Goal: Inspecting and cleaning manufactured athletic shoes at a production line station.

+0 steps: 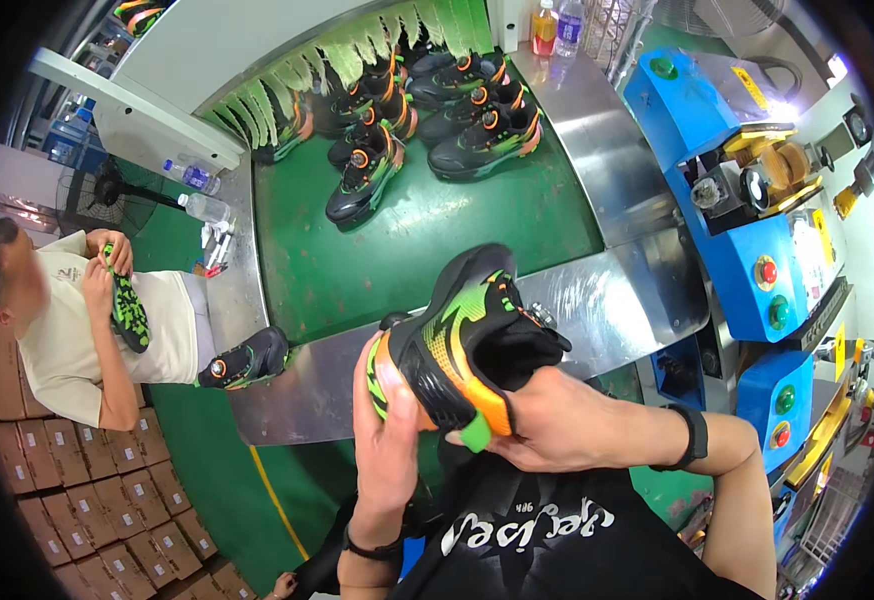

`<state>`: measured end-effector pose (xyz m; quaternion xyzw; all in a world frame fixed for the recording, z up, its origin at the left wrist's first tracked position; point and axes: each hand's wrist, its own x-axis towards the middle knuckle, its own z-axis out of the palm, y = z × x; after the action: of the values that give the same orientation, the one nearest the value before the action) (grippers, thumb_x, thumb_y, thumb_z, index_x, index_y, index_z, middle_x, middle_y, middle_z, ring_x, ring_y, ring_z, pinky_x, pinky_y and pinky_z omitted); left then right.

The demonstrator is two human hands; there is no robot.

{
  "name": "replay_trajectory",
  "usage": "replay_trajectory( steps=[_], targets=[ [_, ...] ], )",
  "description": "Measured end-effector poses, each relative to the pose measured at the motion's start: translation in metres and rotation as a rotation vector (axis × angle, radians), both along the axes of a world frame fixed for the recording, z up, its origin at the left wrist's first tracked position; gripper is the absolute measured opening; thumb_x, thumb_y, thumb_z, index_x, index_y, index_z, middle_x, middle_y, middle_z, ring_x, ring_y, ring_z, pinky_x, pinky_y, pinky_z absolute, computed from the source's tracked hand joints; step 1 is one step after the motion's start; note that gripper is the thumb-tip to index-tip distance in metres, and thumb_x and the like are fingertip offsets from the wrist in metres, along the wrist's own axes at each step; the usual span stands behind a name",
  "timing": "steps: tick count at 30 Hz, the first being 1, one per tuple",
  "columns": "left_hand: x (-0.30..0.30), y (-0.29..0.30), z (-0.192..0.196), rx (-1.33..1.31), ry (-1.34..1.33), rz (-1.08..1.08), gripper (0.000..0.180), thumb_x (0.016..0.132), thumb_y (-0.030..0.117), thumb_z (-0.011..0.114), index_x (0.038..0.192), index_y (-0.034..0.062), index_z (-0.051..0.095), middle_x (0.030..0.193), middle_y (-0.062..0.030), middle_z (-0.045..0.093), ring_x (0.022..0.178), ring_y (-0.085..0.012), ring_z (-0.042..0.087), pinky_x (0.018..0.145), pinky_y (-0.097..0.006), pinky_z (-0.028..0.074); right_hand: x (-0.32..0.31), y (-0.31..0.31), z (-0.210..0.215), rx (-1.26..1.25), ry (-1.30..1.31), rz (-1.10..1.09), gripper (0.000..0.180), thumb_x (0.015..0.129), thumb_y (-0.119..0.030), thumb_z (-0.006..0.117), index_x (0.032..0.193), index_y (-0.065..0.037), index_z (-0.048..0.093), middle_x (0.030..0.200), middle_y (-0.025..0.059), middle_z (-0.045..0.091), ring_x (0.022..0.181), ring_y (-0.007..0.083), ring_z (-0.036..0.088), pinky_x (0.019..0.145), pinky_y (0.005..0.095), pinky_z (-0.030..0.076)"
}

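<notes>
Black apron fabric (537, 540) with pale lettering is seen lowest in the head view, closest to the lens. Just above it, a black, orange and green sneaker (462, 345) is held up in front of the chest by both hands, clear of the desk.

Left hand (385, 440): wrapped round the heel end, palm against the orange-and-green sole edge, fingers closed on the shoe. Right hand (557, 420): clamped on the collar side near the orange panel and a small green pull tab, fingers curled shut on it; a dark wristband (695, 437) is worn on that forearm.

Long axis of the sneaker is tilted, heel low at the left, toe raised toward upper right and away from the body. Opening is turned toward the right hand, which lies nearer to it; the left serves as a cradle under the heel. Upper appears to be matte mesh with glossy moulded overlays; sole looks rubbery and contoured.

Beyond the hands, a brushed-metal desk edge (627, 300) curves round a green conveyor belt (437, 230), on which matching sneakers (427, 110) are grouped near green strip curtains (337, 60). One more sneaker (247, 360) rests on the metal rim at left. A blue machine (747, 230) with coloured buttons stands right. At left, a seated co-worker (67, 320) holds a shoe sole-outward. Cardboard boxes (107, 500) are stacked below.
</notes>
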<state>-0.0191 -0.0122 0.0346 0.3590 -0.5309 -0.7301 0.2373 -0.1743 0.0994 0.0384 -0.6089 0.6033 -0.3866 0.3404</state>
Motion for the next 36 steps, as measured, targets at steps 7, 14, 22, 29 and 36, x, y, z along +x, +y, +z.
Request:
replay_trajectory(
  steps=[7, 14, 22, 29, 36],
  targets=[
    [0.001, -0.002, -0.019, -0.424, 0.05, 0.055, 0.052, 0.091, 0.025, 0.056, 0.132, -0.0052, 0.047, 0.136, -0.0238, 0.049, 0.126, -0.0308, 0.049, 0.109, -0.044, 0.035, -0.007, -0.005, 0.029, 0.427, -0.6, 0.16, 0.031, 0.102, -0.031, 0.05, 0.105, -0.001, 0.059, 0.054, 0.0046, 0.061, 0.045, 0.0158, 0.062, 0.047, 0.0298, 0.051],
    [-0.002, 0.013, -0.006, -0.439, -0.066, 0.007, 0.027, 0.093, 0.013, 0.053, 0.114, -0.0022, 0.059, 0.11, -0.0128, 0.063, 0.105, -0.0187, 0.057, 0.096, -0.032, 0.042, -0.001, 0.008, 0.025, 0.25, -0.581, 0.114, 0.04, 0.102, -0.023, 0.049, 0.072, 0.0, 0.063, 0.046, 0.0081, 0.055, 0.04, 0.0228, 0.056, 0.039, 0.0317, 0.042],
    [-0.001, 0.009, -0.003, -0.566, 0.044, 0.019, 0.067, 0.089, 0.039, 0.057, 0.139, 0.0001, 0.034, 0.134, -0.02, 0.046, 0.124, -0.0283, 0.048, 0.105, -0.04, 0.037, -0.013, -0.003, 0.047, 0.496, -0.867, -0.091, 0.054, 0.104, -0.038, 0.045, 0.064, -0.003, 0.056, 0.044, 0.0016, 0.052, 0.035, 0.0088, 0.05, 0.034, 0.0222, 0.039],
    [-0.006, 0.015, 0.001, -0.393, 0.002, 0.041, 0.065, 0.089, 0.037, 0.056, 0.135, -0.0056, 0.04, 0.125, -0.0209, 0.053, 0.115, -0.0278, 0.053, 0.103, -0.04, 0.038, -0.019, 0.0, 0.057, 0.508, -0.777, -0.065, 0.069, 0.105, -0.037, 0.039, 0.048, -0.001, 0.053, 0.044, 0.0056, 0.054, 0.035, 0.0131, 0.054, 0.036, 0.026, 0.044],
    [-0.015, 0.01, -0.012, -0.434, -0.13, -0.009, 0.044, 0.101, 0.026, 0.041, 0.124, -0.0106, 0.05, 0.132, -0.0189, 0.049, 0.114, -0.0258, 0.054, 0.099, -0.036, 0.041, -0.019, -0.008, 0.039, 0.516, -0.741, -0.177, 0.067, 0.104, -0.034, 0.037, 0.048, -0.001, 0.053, 0.045, 0.0068, 0.054, 0.037, 0.0146, 0.055, 0.04, 0.0284, 0.046]
  ],
)
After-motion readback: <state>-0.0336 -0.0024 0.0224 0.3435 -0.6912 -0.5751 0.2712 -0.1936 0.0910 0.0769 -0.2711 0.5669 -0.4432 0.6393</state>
